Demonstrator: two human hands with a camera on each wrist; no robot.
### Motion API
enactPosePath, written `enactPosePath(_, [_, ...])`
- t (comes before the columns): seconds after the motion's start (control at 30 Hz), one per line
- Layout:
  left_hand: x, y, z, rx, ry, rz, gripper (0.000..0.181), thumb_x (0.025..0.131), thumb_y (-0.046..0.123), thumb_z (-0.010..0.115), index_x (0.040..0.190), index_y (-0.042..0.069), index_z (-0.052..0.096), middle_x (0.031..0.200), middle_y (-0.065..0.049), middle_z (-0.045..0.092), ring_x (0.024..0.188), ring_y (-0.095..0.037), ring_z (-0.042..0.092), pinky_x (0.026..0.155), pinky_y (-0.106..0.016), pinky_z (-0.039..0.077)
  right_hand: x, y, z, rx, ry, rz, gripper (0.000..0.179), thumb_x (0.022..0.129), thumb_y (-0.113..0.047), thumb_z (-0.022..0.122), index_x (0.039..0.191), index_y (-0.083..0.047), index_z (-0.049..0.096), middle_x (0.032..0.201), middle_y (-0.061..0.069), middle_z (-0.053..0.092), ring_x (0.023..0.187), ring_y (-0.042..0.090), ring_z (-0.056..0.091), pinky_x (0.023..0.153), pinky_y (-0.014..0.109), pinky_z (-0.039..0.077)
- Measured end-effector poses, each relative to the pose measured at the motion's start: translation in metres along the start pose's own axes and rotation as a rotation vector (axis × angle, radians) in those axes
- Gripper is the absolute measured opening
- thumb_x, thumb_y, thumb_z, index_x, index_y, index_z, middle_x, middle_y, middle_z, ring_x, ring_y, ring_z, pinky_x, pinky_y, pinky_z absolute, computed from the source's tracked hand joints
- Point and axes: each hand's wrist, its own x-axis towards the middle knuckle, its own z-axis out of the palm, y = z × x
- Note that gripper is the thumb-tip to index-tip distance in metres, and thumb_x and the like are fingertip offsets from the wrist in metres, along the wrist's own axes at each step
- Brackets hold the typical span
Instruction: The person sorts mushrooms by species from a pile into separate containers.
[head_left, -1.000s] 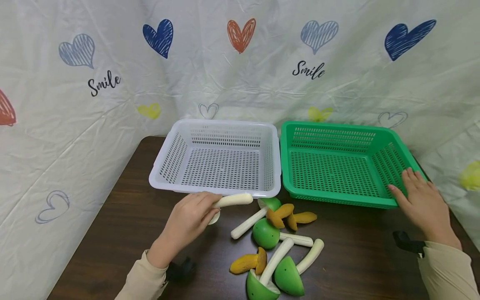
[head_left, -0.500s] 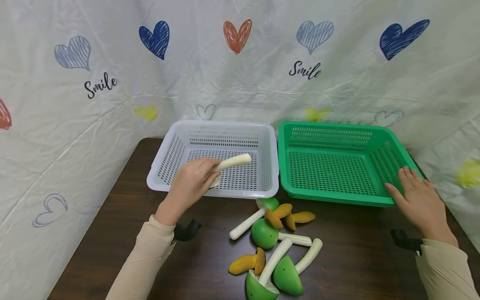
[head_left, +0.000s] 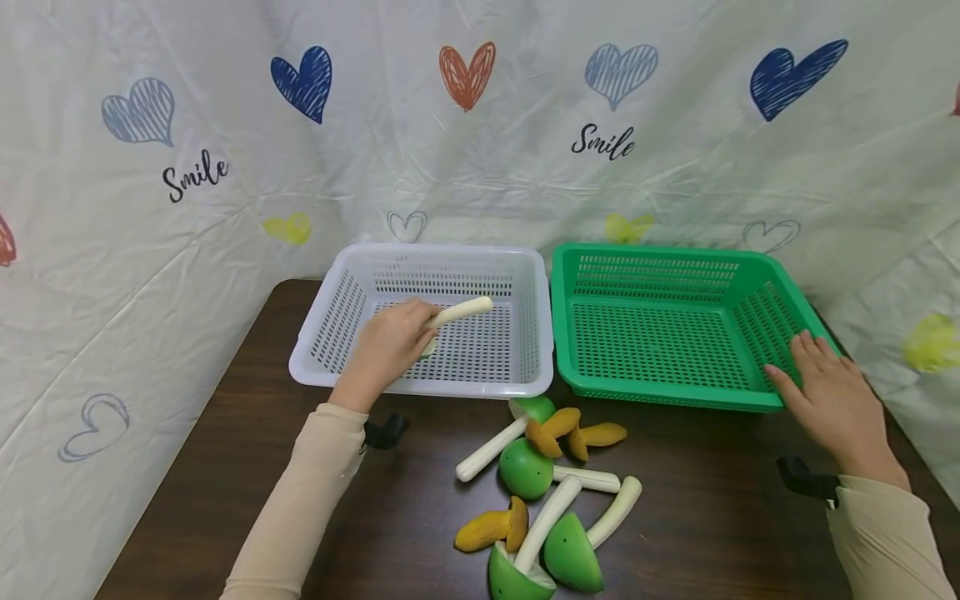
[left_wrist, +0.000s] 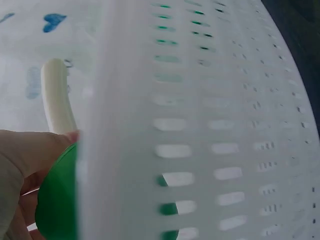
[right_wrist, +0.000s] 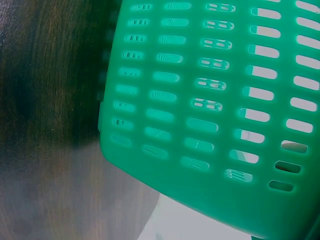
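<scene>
My left hand (head_left: 393, 337) reaches over the front rim of the white basket (head_left: 420, 388), holding a toy mushroom. Its pale, slightly bent stem (head_left: 467, 310) points right from the fingers, inside the basket's outline. In the left wrist view its green cap (left_wrist: 56, 197) shows under the fingers, partly hidden behind the basket wall. On the far right, my right hand (head_left: 843, 408) rests with extended fingers on the front right corner of the green basket (head_left: 675, 397). That hand is outside the right wrist view, where the basket's perforated wall (right_wrist: 165, 115) fills most of the picture.
Several toy mushrooms lie in front of the baskets on the dark wooden table (head_left: 225, 467): green-capped ones (head_left: 527, 469) with white stems and orange-brown ones (head_left: 487, 530). The baskets stand side by side. A white curtain (head_left: 360, 167) printed with hearts hangs behind and along the sides.
My left hand has carried the green-capped mushroom from in front of the white basket forward over its rim and inside. The right hand stays on the green basket. The head view has shifted slightly.
</scene>
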Motion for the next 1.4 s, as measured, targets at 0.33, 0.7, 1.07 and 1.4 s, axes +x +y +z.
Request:
enactPosePath(0.33, [-0.003, -0.008, 0.021, 0.030, -0.128, -0.017, 0.019, 0.085, 0.009, 0.070, 0.101, 0.001, 0.066, 0.092, -0.010, 0.067, 0.071, -0.023, 0.062, 0.060, -0.035, 0.053, -0.001, -0.001, 0.000, 0.007, -0.007, -0.003, 0.069, 0.102, -0.037, 0.034, 0.142, 0.017, 0.015, 0.147, 0.036, 0.010, 0.139, 0.043, 0.001, 0.109, 0.059, -0.001])
enactPosePath(0.7, [-0.004, -0.006, 0.024, 0.048, -0.198, -0.087, 0.024, 0.086, 0.013, 0.070, 0.107, 0.003, 0.066, 0.101, -0.009, 0.068, 0.087, -0.024, 0.065, 0.070, -0.036, 0.054, -0.002, -0.001, 0.001, 0.009, 0.003, -0.007, 0.068, 0.102, -0.036, 0.035, 0.142, 0.016, 0.015, 0.147, 0.036, 0.011, 0.139, 0.043, 0.001, 0.109, 0.059, -0.003])
enactPosePath(1.07, [-0.013, -0.011, 0.017, 0.020, -0.194, -0.134, 0.027, 0.088, 0.016, 0.068, 0.110, 0.001, 0.065, 0.108, -0.012, 0.066, 0.097, -0.027, 0.063, 0.077, -0.040, 0.053, -0.001, -0.001, 0.000, 0.005, 0.000, -0.005, 0.068, 0.102, -0.037, 0.034, 0.142, 0.016, 0.015, 0.147, 0.036, 0.010, 0.139, 0.043, 0.000, 0.110, 0.057, -0.004])
enactPosePath(1.4, [-0.024, -0.009, 0.006, -0.016, -0.140, -0.152, 0.026, 0.087, 0.018, 0.069, 0.108, 0.003, 0.067, 0.104, -0.010, 0.068, 0.092, -0.025, 0.064, 0.072, -0.040, 0.054, 0.000, 0.001, 0.000, 0.006, -0.004, -0.005, 0.068, 0.102, -0.036, 0.034, 0.142, 0.017, 0.015, 0.146, 0.037, 0.011, 0.140, 0.042, -0.001, 0.110, 0.057, -0.003])
